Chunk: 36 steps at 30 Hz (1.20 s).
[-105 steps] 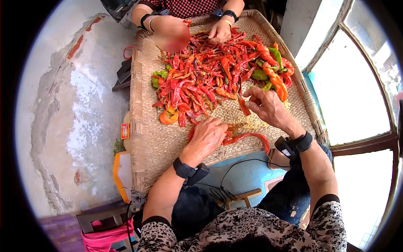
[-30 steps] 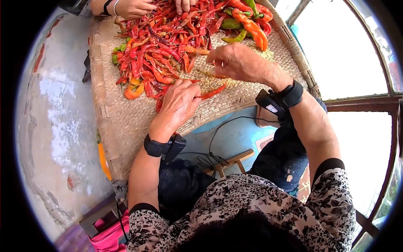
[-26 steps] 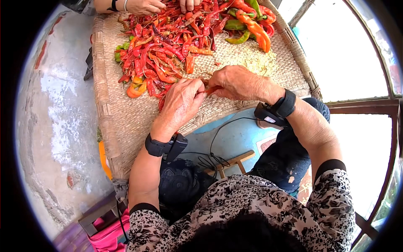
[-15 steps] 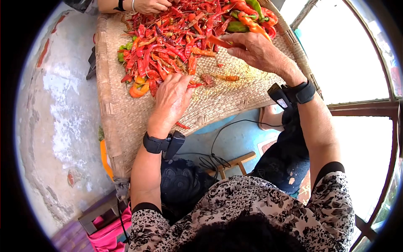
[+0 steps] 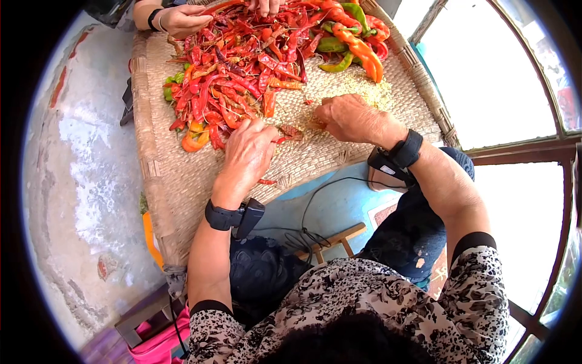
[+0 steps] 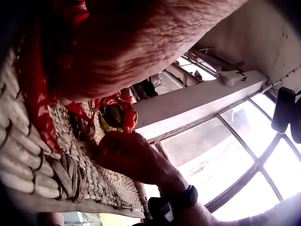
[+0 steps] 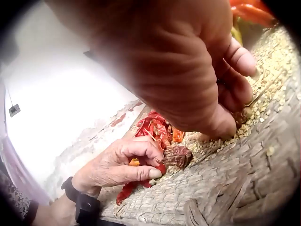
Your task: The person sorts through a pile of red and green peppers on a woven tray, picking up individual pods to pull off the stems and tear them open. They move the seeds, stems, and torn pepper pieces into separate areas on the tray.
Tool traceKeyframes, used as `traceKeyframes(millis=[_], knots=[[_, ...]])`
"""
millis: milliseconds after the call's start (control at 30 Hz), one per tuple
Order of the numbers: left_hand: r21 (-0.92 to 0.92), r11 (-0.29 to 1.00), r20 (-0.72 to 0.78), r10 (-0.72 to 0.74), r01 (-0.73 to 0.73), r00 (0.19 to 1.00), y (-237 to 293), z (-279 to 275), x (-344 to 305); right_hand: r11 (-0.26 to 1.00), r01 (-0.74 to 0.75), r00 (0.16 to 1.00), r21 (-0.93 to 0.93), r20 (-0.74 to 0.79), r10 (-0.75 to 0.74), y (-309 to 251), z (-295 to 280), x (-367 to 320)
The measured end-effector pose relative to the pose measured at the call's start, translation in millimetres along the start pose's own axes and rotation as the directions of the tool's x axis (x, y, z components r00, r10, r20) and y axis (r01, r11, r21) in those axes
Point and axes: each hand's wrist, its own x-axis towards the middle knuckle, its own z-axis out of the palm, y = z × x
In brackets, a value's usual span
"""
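Observation:
My left hand (image 5: 245, 151) rests low on the woven tray (image 5: 182, 188), at the near edge of the heap of red chili peppers (image 5: 236, 91). In the right wrist view its thumb and forefinger pinch a red chili pepper (image 7: 161, 168), with an orange bit (image 7: 135, 162) inside the curled fingers. A shrivelled dark red pepper (image 7: 178, 156) lies just beyond those fingertips. My right hand (image 5: 354, 118) reaches down beside the scattered pale seeds (image 5: 370, 91). Its fingers curl around a small withered brownish pepper (image 7: 243, 115), mostly hidden by the hand.
Larger orange and green peppers (image 5: 364, 51) lie at the tray's far right. Another person's hands (image 5: 182, 21) work at the far side of the heap. A small red piece (image 5: 267, 181) lies near the tray's front edge. Windows (image 5: 485, 85) stand at the right.
About a second ago both hands met over a red pepper. The right hand then carried a red pepper toward the heap, and now is back low on the tray without it. The left hand stays nearly in place.

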Motion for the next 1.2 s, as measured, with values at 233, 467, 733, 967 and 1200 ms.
traceKeyframes(millis=[233, 467, 733, 967, 1200], knots=[[-0.396, 0.903, -0.184, -0.253, 0.164, 0.95, 7.0, -10.3, 6.9, 0.883, 0.127, 0.963, 0.452, -0.269, 0.0, 13.2, -43.5, 3.9], [-0.729, 0.671, -0.238, -0.435, 0.136, 0.869, -6.1, -4.0, 9.2, 0.909, 0.061, 0.963, 0.411, -0.263, 0.054, -13.1, -20.9, 23.1], [-0.894, 0.445, -0.21, -0.533, 0.061, 0.82, -5.1, -18.3, 7.9, 0.936, 0.045, 0.993, 0.349, 0.091, -0.082, -39.6, -0.3, 34.6], [-0.847, 0.526, -0.256, -0.531, 0.078, 0.808, -8.9, -14.2, 7.6, 0.892, -0.03, 0.999, 0.451, 0.051, 0.007, -41.8, 7.7, 38.0], [-0.852, 0.519, -0.272, -0.546, 0.065, 0.792, -12.2, -8.0, 8.7, 0.86, -0.024, 0.995, 0.51, 0.094, -0.028, -26.2, -6.8, 30.2]])
